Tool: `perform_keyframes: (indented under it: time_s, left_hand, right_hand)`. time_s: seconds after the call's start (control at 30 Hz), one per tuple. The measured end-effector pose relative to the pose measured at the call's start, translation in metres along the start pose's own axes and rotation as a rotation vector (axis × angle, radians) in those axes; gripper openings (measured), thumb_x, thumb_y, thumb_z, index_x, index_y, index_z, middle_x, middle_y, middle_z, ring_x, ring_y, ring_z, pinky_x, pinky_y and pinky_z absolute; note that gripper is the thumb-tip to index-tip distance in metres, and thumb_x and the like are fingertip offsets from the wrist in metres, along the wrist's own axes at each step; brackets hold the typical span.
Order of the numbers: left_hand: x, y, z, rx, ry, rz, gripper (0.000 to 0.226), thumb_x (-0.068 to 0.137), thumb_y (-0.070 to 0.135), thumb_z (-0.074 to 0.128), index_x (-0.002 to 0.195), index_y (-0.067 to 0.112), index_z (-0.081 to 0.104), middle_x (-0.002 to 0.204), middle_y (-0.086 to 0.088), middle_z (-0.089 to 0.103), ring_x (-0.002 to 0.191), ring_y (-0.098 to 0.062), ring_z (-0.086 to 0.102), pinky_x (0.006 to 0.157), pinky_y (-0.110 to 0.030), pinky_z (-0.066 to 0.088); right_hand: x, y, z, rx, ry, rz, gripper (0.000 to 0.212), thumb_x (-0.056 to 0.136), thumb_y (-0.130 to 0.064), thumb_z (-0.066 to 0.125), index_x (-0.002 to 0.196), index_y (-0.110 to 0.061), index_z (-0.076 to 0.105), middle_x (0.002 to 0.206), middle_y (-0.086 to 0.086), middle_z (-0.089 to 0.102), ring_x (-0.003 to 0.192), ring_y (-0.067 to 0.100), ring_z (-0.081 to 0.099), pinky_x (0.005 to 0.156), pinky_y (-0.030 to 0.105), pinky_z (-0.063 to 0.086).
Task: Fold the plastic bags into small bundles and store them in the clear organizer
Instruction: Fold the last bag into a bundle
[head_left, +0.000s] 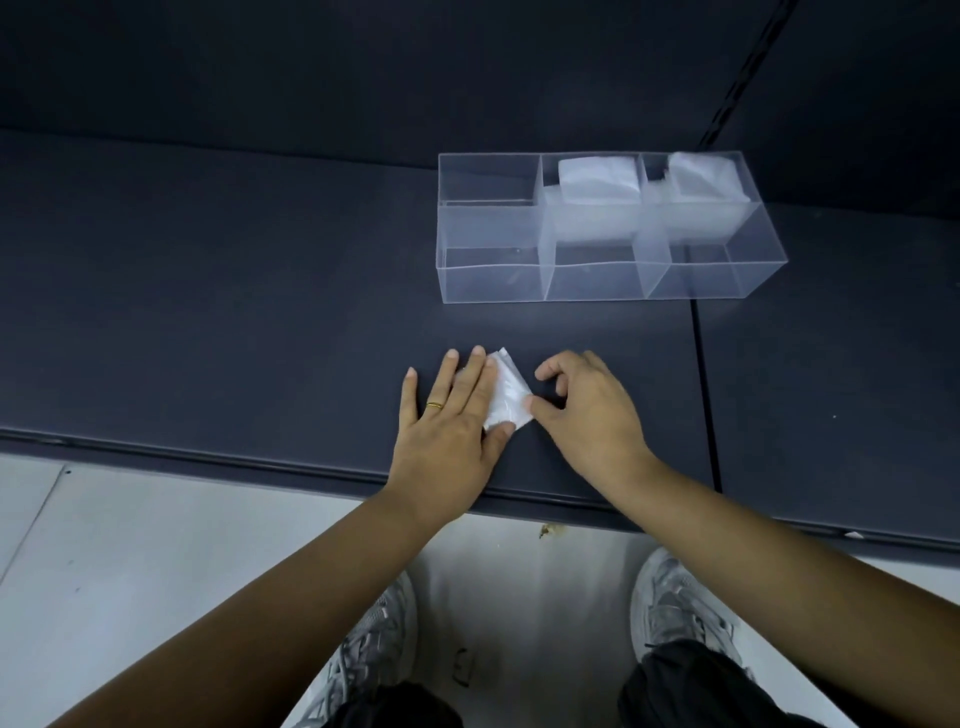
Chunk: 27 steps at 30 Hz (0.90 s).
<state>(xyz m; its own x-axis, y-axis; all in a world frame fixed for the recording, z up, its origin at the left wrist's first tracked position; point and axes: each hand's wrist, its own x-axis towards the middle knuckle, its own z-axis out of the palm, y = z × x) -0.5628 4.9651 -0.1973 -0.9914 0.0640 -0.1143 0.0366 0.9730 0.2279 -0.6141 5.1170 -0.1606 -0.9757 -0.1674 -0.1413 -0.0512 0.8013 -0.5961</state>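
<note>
No text, label, brand or number can be read. Nothing legible is seen on the clear organizer (597, 275) or on the folded plastic bag (506, 397) just in front of it. Possibly a logo is carried on the shoes (675, 597) well below the organizer, but it is too blurred to tell.

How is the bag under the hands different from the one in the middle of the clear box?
The folded plastic bag lies on the dark shelf, outside the clear organizer; the middle bundle sits inside it. The left hand presses the folded plastic bag flat; nothing touches the middle bundle, which looks puffier. Both are whitish folded plastic.
</note>
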Motion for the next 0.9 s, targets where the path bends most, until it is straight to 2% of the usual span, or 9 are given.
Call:
perform_keyframes:
  time_s: [0.1,0.23,0.3,0.4,0.5,0.6,0.7,0.8,0.9]
  left_hand:
    - [-0.001,0.004,-0.001,0.017,-0.023,-0.032,0.07,0.091,0.058,0.001,0.149,0.022,-0.014,0.159,0.007,-0.015,0.142,-0.009,-0.024,0.114,-0.043,-0.018]
    - [-0.004,0.009,-0.007,-0.093,-0.06,-0.031,0.081,0.092,0.064,0.019,0.147,0.019,-0.019,0.158,0.003,-0.018,0.141,-0.009,-0.026,0.114,-0.037,-0.021]
    - [-0.006,0.008,-0.016,-0.395,-0.091,-0.049,0.093,0.086,0.067,0.039,0.151,0.022,-0.009,0.159,0.009,-0.01,0.143,-0.003,-0.018,0.115,-0.03,-0.015]
    - [0.0,0.003,-0.048,-0.992,-0.154,-0.162,0.111,0.063,0.068,0.067,0.149,0.039,0.003,0.148,0.029,0.019,0.136,0.012,0.018,0.111,-0.015,0.018]
    - [0.022,-0.002,-0.075,-1.295,-0.104,-0.182,0.076,0.069,0.034,0.078,0.135,0.031,0.042,0.122,0.017,0.061,0.109,0.003,0.058,0.085,-0.011,0.047]
    - [0.046,0.013,-0.096,-1.463,0.025,-0.166,0.029,0.078,0.002,0.072,0.105,0.012,0.067,0.098,-0.004,0.074,0.091,-0.016,0.069,0.075,-0.019,0.054]
    - [0.067,0.031,-0.108,-1.472,0.138,-0.136,0.023,0.08,0.0,0.071,0.096,0.016,0.068,0.087,-0.001,0.074,0.079,-0.01,0.068,0.072,-0.018,0.054]
    - [0.089,0.031,-0.109,-1.263,0.323,-0.141,0.023,0.083,0.003,0.069,0.091,0.025,0.067,0.072,0.011,0.068,0.068,0.001,0.061,0.068,-0.01,0.047]
    - [0.101,0.026,-0.101,-0.762,0.409,-0.018,0.023,0.089,0.014,0.064,0.109,0.025,0.063,0.097,0.017,0.065,0.096,0.002,0.056,0.087,-0.011,0.042]
  right_hand:
    - [-0.006,-0.005,0.008,-0.038,-0.002,-0.023,0.02,0.084,-0.037,0.067,0.092,-0.019,0.063,0.095,-0.005,0.05,0.089,0.015,0.051,0.082,0.03,0.042]
    - [-0.006,-0.013,0.007,0.034,-0.006,0.004,0.012,0.08,-0.023,0.068,0.076,-0.02,0.057,0.086,-0.008,0.054,0.079,0.01,0.052,0.073,0.025,0.043]
    - [-0.003,-0.015,-0.001,0.248,-0.063,0.035,0.017,0.079,-0.011,0.067,0.072,-0.02,0.055,0.073,-0.011,0.057,0.066,0.003,0.053,0.062,0.019,0.04]
    - [0.001,-0.021,-0.029,0.425,-0.195,-0.05,0.023,0.079,-0.005,0.068,0.077,-0.023,0.054,0.067,-0.008,0.06,0.06,0.004,0.052,0.058,0.019,0.043]
    - [0.014,-0.024,-0.064,0.518,-0.263,-0.09,0.03,0.08,-0.006,0.072,0.095,-0.027,0.056,0.078,0.003,0.068,0.068,0.011,0.055,0.068,0.022,0.047]
    - [0.031,-0.024,-0.088,0.711,-0.311,0.034,0.033,0.081,-0.011,0.074,0.11,-0.021,0.062,0.092,0.005,0.073,0.084,0.013,0.067,0.08,0.024,0.052]
    - [0.051,-0.021,-0.098,0.807,-0.3,0.164,0.026,0.083,-0.014,0.071,0.108,-0.008,0.069,0.098,0.004,0.075,0.091,0.016,0.071,0.081,0.025,0.055]
    - [0.089,-0.003,-0.125,0.739,-0.018,0.242,0.012,0.083,-0.019,0.072,0.092,-0.011,0.072,0.078,-0.005,0.074,0.065,0.003,0.067,0.06,0.016,0.05]
    - [0.138,0.033,-0.159,0.609,0.246,0.328,0.011,0.082,-0.02,0.075,0.086,-0.013,0.068,0.085,-0.001,0.07,0.067,0.007,0.062,0.061,0.019,0.048]
